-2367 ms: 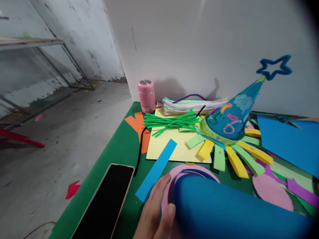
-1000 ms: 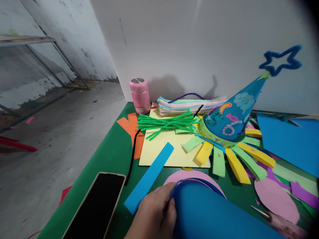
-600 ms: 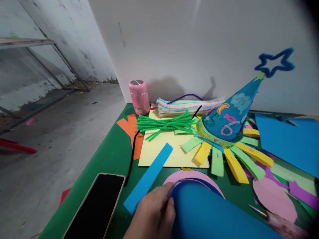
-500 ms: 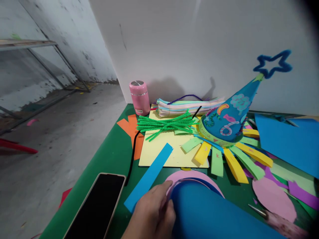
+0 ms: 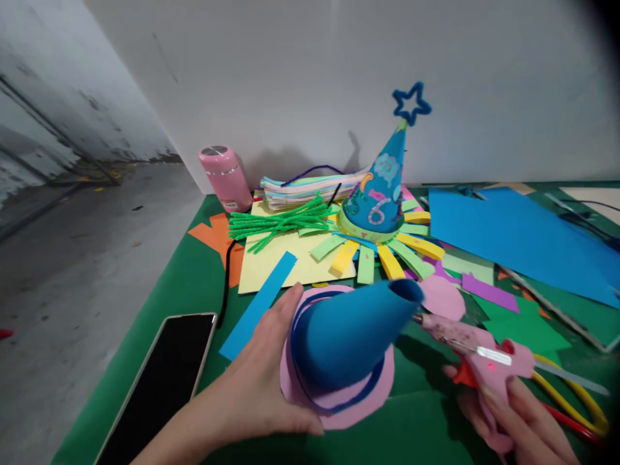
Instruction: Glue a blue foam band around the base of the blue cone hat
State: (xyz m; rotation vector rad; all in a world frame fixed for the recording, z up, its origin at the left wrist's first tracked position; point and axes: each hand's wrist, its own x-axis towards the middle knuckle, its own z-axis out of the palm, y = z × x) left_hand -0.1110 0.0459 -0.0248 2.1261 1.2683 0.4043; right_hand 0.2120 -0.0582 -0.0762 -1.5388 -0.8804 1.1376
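In the head view my left hand [image 5: 261, 374] grips the pink paper brim of a blue paper cone hat [image 5: 343, 339], fingers behind and thumb in front. The cone leans to the right and has an opening at its tip; a dark blue strip circles its base. My right hand [image 5: 508, 413] is wrapped round the handle of a pink hot glue gun [image 5: 489, 355], whose red light glows. Its nozzle points left, close by the cone's tip; whether they touch I cannot tell. Behind stands a decorated blue cone hat [image 5: 378, 187] with a star on top and paper strips round its base.
A phone [image 5: 159, 387] lies at the left, beside a blue paper strip [image 5: 259, 307]. Green pipe cleaners [image 5: 281, 223] and a pink flask [image 5: 226, 179] are farther back. Blue sheets [image 5: 523, 239], purple scraps [image 5: 489, 294] and yellow-handled scissors [image 5: 581, 394] lie right.
The blue cone has swung more upright, and its tip now shows. My right hand with the glue gun has come into view. The camera view has turned to the right.
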